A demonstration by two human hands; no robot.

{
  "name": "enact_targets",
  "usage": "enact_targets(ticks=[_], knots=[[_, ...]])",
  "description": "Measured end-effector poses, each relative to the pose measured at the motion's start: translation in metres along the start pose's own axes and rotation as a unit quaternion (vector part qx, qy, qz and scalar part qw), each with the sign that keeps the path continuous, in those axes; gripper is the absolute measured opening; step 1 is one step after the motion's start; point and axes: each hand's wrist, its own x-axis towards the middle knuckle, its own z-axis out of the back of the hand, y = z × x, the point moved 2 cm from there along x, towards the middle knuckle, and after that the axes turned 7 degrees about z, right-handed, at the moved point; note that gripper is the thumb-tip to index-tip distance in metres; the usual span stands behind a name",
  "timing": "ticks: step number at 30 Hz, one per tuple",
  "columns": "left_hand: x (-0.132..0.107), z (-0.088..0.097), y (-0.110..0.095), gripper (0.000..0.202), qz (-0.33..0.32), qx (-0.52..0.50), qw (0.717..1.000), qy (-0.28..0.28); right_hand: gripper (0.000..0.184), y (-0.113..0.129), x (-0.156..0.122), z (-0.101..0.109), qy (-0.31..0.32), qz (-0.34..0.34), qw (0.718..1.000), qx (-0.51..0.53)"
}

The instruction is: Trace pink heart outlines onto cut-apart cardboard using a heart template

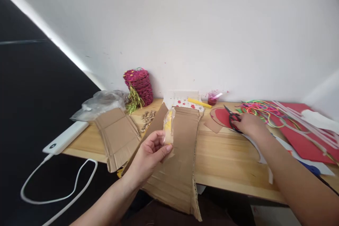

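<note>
Small clear packet with yellow contents [168, 125] is pinched upright between thumb and fingers of left hand [150, 150], frame centre, above large cardboard sheet [182, 162]. Black scissors [234, 116] are grasped at the handles by right hand [250, 124], right of centre; blades are pointed toward upper left, over red disc [221, 116]. Tangled bright cords [255, 108] are spread just beyond right hand, toward the right edge. Left of centre, peanuts [147, 119] are scattered near magenta woven container [143, 88]. Yellow stick [199, 102] is seen behind the sheet, upper middle.

The place looked like a craft corner: scissors [232, 117], cardboard [184, 130] and bright cords [255, 107] shared a wooden table [225, 162].
</note>
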Motion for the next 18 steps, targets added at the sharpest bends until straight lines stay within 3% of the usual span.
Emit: enact_targets(ticks=[4, 6, 7, 9, 12, 13, 15, 18], knots=[[-0.003, 0.005, 0.002, 0.035, 0.000, 0.002, 1.000, 0.004, 0.036, 0.006, -0.003, 0.003, -0.015, 0.002, 1.000, -0.017], [-0.003, 0.004, 0.005, 0.034, 0.005, -0.002, 1.000, 0.008, 0.036, 0.023, -0.022, 0.009, -0.037, 0.035, 0.999, 0.015], [-0.002, 0.003, 0.006, 0.033, 0.006, -0.003, 1.000, 0.014, 0.035, 0.035, -0.036, 0.014, -0.069, 0.062, 0.992, 0.089], [-0.002, -0.001, 0.007, 0.030, 0.002, -0.001, 0.999, 0.037, 0.036, 0.065, -0.070, 0.023, -0.095, 0.132, 0.954, 0.252], [-0.004, -0.011, 0.007, 0.025, 0.006, 0.006, 0.997, 0.082, 0.038, 0.118, -0.121, 0.026, 0.031, 0.253, 0.865, 0.433], [-0.005, -0.014, 0.007, 0.024, 0.008, 0.007, 0.995, 0.096, 0.039, 0.132, -0.133, 0.026, 0.040, 0.274, 0.845, 0.457], [-0.009, -0.019, 0.006, 0.023, 0.012, 0.006, 0.993, 0.118, 0.027, 0.154, -0.149, 0.023, 0.030, 0.306, 0.821, 0.481], [-0.014, -0.019, 0.004, 0.025, 0.026, -0.002, 0.990, 0.135, 0.013, 0.169, -0.156, 0.017, -0.067, 0.369, 0.801, 0.466]])
